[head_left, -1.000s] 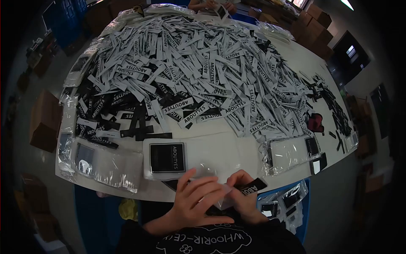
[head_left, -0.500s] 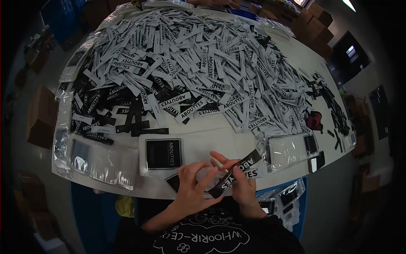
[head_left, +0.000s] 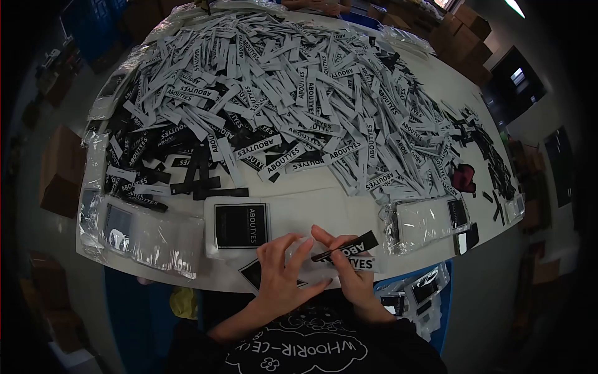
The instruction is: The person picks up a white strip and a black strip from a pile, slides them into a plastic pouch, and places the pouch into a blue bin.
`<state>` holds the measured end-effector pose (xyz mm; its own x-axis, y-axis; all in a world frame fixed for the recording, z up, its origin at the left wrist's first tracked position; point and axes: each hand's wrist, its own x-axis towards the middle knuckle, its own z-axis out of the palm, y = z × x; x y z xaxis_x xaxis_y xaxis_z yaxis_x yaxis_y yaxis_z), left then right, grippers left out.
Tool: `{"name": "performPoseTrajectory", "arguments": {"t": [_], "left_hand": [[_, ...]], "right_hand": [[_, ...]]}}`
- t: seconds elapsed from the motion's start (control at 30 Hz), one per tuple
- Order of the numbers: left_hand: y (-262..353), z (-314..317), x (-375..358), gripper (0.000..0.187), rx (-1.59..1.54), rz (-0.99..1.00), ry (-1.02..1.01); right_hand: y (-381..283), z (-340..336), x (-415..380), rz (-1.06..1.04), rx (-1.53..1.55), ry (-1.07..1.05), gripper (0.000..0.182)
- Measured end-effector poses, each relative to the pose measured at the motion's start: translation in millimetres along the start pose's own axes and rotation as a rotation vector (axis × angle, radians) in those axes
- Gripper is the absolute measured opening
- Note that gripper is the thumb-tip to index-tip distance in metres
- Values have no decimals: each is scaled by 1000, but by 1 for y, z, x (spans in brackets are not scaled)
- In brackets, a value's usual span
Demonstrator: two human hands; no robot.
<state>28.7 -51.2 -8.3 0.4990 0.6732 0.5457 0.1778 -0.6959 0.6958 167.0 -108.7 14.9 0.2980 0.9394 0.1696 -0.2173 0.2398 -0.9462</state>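
Note:
Near the table's front edge, my right hand (head_left: 354,280) pinches a black ABOUTYES label strip (head_left: 360,244) together with a white ABOUTYES strip (head_left: 363,263) under it. The black strip is folded over, its inner end close to my left fingers. My left hand (head_left: 283,271) is curled with thumb and index finger apart, around a clear plastic bag (head_left: 309,269) that shows between the hands. The bag's black printed panel (head_left: 254,273) sticks out left of that hand; much of the bag is hidden. Behind lies a stack of clear bags with a black ABOUTYES panel (head_left: 242,226).
A large heap of label strips (head_left: 280,100) covers the table's middle and back. Clear bag bundles lie at left (head_left: 165,240) and right (head_left: 423,227). A blue bin (head_left: 443,324) with filled bags stands below. Another person's hands (head_left: 327,6) are at the far edge.
The black strip has gone from hanging diagonally to a flatter, folded position. My right hand has turned slightly and moved left, and my left fingers have shifted towards it.

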Motion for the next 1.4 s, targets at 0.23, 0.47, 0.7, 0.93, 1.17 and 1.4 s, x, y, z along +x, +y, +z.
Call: {"name": "performPoseTrajectory", "arguments": {"t": [0.23, 0.47, 0.7, 0.93, 1.17, 1.4], "left_hand": [[-16, -40, 9, 41, -323, -360, -251], [-16, -45, 14, 15, -327, -416, -455], [-14, -48, 15, 17, -369, -369, -650], [-10, -43, 11, 16, -353, -352, -622], [-13, -45, 14, 17, -416, -375, -589], [-11, -45, 13, 16, -374, -432, -583]], "right_hand": [[6, -11, -2, 198, 234, -131, 25], [-16, -21, 9, -100, -692, 54, 24], [-16, -44, 22, 445, -317, -516, 20], [-2, -52, 25, 558, -152, -708, 21], [1, -64, 20, 614, 4, -730, 29], [-2, -52, 25, 675, 38, -718, 29]]}}
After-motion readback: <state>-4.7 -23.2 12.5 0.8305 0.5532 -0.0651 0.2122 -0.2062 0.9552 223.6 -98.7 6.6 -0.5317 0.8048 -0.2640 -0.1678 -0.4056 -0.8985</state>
